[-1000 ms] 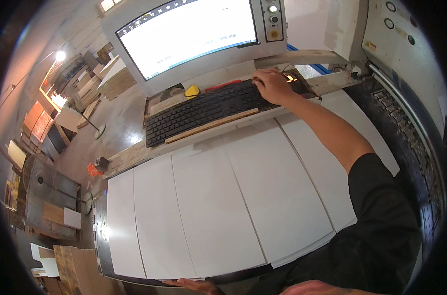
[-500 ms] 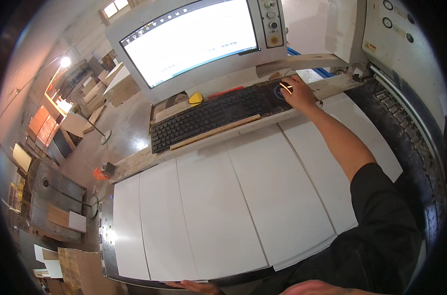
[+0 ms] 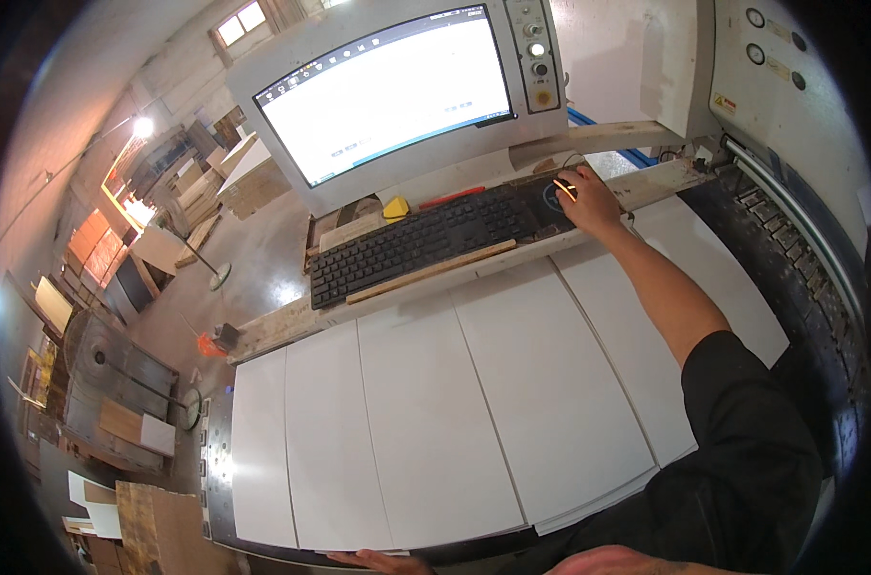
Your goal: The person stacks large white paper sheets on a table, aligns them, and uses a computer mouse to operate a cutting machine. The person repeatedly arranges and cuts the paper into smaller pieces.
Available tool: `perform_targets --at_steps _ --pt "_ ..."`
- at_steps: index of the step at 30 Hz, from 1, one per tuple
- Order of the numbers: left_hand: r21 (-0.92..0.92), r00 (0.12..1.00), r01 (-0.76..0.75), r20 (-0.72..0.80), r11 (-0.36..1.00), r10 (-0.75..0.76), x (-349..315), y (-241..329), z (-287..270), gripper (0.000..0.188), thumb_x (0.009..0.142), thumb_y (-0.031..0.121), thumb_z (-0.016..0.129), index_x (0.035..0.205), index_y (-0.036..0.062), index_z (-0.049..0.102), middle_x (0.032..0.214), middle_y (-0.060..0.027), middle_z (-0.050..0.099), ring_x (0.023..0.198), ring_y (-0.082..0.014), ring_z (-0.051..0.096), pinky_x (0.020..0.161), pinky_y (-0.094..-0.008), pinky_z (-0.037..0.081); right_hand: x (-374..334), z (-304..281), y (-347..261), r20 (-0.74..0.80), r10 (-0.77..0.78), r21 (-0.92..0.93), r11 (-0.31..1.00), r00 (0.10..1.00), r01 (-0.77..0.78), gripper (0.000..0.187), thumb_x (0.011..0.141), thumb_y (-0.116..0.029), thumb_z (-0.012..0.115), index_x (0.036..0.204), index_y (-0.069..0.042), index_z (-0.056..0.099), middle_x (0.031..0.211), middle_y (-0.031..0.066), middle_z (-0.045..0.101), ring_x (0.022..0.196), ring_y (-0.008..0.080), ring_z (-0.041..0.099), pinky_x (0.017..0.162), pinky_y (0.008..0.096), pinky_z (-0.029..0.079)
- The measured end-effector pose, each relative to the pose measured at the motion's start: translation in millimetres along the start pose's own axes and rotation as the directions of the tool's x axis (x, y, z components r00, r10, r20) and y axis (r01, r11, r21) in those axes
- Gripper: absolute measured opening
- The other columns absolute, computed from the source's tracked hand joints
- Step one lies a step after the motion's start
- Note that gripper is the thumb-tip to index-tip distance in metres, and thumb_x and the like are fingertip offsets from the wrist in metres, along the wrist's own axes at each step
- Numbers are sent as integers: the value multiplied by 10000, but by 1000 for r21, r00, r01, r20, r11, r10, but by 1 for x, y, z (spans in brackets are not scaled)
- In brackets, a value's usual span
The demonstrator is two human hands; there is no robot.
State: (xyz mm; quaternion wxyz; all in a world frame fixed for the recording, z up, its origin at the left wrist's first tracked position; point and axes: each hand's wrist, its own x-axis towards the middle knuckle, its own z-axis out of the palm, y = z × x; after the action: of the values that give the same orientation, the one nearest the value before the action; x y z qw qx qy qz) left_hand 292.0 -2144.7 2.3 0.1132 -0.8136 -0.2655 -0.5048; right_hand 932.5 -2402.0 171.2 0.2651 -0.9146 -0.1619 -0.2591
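My right hand (image 3: 592,202) is closed over a dark computer mouse (image 3: 562,185), which sits on a black mat to the right of the black keyboard (image 3: 421,240). The palm covers much of the mouse. At the lower edge of the picture my left hand (image 3: 383,562) shows only in part. Its fingers stretch out along the near edge of the white panels (image 3: 426,422), and I see nothing held in them. Several of these panels lie side by side under the keyboard shelf. Above the keyboard a large lit monitor (image 3: 388,96) stands in a grey housing.
A wooden strip (image 3: 431,273) edges the shelf below the keyboard. A yellow block (image 3: 395,208) and a red pen-like stick (image 3: 452,197) lie behind it. Machine housing with gauges (image 3: 756,53) rises at right. Stacked boards (image 3: 249,177) and a standing fan (image 3: 100,359) are at left.
The view has shifted slightly, so the scene sits a little lower and further right. My right hand stays on the mouse and my left hand stays at the panels' near edge.
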Motion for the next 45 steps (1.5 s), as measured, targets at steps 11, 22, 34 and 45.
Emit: perform_targets --at_steps 11,22,34,45 --pt "1 1000 6 -19 1000 -6 3 1 5 956 1025 485 674 1663 20 134 1690 -325 153 1507 -638 262 1148 -802 337 -3 -3 -5 -18 4 1 1000 1000 -4 451 957 -292 748 1390 -196 669 1484 167 576 1331 369 604 1089 460 516" --pt "9 1000 11 -24 1000 -11 3 -1 3 930 1034 460 668 1661 21 141 1685 -328 164 1503 -640 270 1145 -798 347 -2 0 0 -39 -37 31 999 999 39 430 942 -282 756 1355 -193 681 1473 187 579 1320 389 608 1078 469 523" --pt "14 1000 4 -12 1000 -4 5 1 6 900 1044 434 662 1659 22 149 1681 -331 176 1499 -642 278 1141 -794 358 0 6 5 -27 -51 36 998 998 52 431 956 -310 734 1371 -202 690 1504 212 562 1331 413 603 1084 495 522" --pt "5 1000 5 -10 1000 -5 1 -3 5 874 1054 409 656 1658 22 157 1676 -333 187 1495 -644 286 1137 -790 369 0 7 5 -44 -54 10 998 998 55 425 953 -307 737 1362 -198 695 1472 209 585 1293 418 624 1062 499 533"
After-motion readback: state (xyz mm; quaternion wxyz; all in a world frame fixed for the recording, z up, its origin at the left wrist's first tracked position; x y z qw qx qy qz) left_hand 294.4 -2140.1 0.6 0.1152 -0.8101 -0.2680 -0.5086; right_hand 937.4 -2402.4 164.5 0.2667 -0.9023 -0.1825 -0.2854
